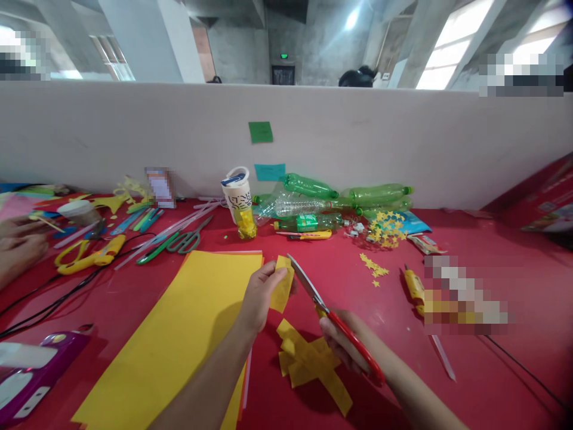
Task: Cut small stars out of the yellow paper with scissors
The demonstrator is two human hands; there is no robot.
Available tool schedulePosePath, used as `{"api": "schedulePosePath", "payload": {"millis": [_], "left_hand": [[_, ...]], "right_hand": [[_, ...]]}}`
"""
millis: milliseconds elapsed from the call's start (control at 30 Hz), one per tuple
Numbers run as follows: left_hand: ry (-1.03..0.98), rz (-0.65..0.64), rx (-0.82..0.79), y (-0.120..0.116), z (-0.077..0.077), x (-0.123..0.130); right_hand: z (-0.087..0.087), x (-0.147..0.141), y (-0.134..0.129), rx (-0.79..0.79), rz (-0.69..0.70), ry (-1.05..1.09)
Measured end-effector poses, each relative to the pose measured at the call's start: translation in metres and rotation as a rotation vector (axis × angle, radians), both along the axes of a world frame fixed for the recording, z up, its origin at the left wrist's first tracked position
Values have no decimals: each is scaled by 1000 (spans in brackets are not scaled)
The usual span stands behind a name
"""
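Between thumb and fingers, my left hand [258, 294] pinches a small yellow paper strip [281, 292], held upright above the red table. My right hand [347, 337] is wrapped around the red handles of a pair of scissors [307, 280]. The blade tips touch or nearly touch the strip's top edge; I cannot tell whether they are cutting in. Below the scissors lies a loose pile of yellow paper strips [316, 361], crossing one another. A stack of large yellow sheets [179, 334] lies under and left of my left forearm, with orange and pink edges showing beneath.
Green plastic bottles [308, 186] and a white cup [237, 197] stand along the partition. Yellow paper stars [387, 230] lie at right, near a yellow glue gun [414, 286]. Grey-handled scissors [185, 240] and another glue gun [96, 255] lie left. Another person's hands [20, 245] work at far left.
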State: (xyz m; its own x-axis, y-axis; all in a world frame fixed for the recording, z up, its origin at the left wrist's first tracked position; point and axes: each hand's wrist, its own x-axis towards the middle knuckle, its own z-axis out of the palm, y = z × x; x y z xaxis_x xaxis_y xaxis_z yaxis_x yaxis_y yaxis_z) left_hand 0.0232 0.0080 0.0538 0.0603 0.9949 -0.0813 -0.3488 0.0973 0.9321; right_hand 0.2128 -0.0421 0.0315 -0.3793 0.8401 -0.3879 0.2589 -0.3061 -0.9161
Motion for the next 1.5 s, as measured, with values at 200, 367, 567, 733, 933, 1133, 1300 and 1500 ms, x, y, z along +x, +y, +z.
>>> {"api": "schedulePosePath", "payload": {"millis": [200, 367, 567, 733, 933, 1133, 1300, 1500], "left_hand": [[92, -51, 25, 4, 4, -6], [205, -52, 29, 8, 1, -12], [178, -67, -71, 7, 5, -16], [95, -100, -53, 7, 5, -18], [158, -111, -64, 9, 6, -21], [186, -126, -53, 10, 6, -23], [143, -89, -65, 12, 2, -25], [-47, 35, -173, 18, -13, -17]], "right_hand": [[12, 1, 4, -38, 11, -14], [13, 7, 4, -17, 80, -66], [20, 11, 6, 23, 180, -104], [26, 12, 6, 11, 215, -92], [12, 16, 4, 31, 178, -72], [12, 16, 6, 22, 161, -60], [10, 17, 6, -33, 157, -27], [-10, 16, 4, -28, 79, 275]]}}
